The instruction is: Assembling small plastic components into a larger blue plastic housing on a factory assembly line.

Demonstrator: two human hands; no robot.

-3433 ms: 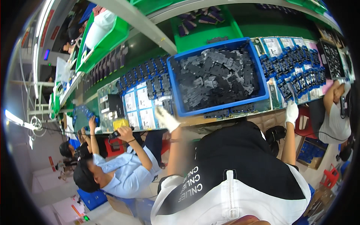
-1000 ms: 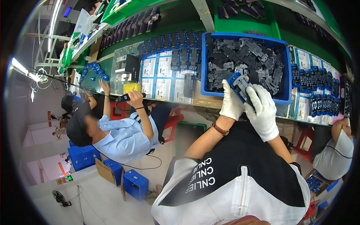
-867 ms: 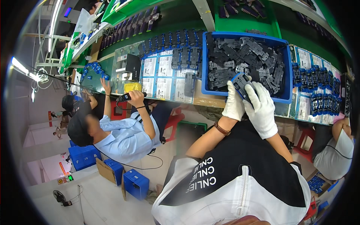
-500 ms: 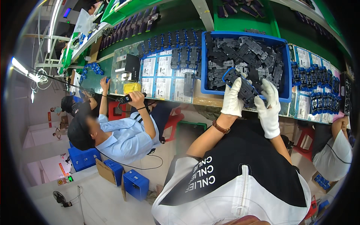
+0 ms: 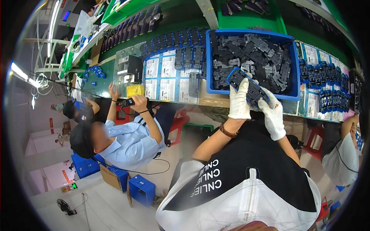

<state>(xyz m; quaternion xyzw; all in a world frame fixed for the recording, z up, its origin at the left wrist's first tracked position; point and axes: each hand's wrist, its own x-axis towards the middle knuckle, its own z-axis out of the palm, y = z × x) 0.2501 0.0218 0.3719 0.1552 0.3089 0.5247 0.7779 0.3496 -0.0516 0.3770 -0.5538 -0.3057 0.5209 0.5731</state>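
Across a busy workroom runs a long green-topped bench [image 5: 102, 85], with labelled sheets [image 5: 151, 90] laid side by side near its front edge. Against that edge stands a blue tub [image 5: 209, 61], heaped with dark grey plastic parts [image 5: 266, 50]. Just in front of it, above the front edge of the bench, both gloved hands hold a long dark part with a blue rim [image 5: 254, 92]. This part is tilted, its far left end showing over the tub's near wall and its other end pointing toward the right hand. The left hand [image 5: 239, 104] has its fingers clamped on the middle of the part, thumb across its dark face. The right hand [image 5: 273, 117] has its fingers bent and closed on the lower right end.

Left of the tub, similar parts [image 5: 189, 57] stand in rows toward the back edge of the bench, and a single dark piece [image 5: 194, 84] lies nearer the front edge. Right of the tub, two more rows [image 5: 329, 101] sit on sheets. Farther left are a black box [image 5: 135, 69] and, by the front edge, a yellow block [image 5: 135, 91]. Beside it, a co-worker in a light blue shirt [image 5: 133, 140] grips a dark tool [image 5: 128, 102].
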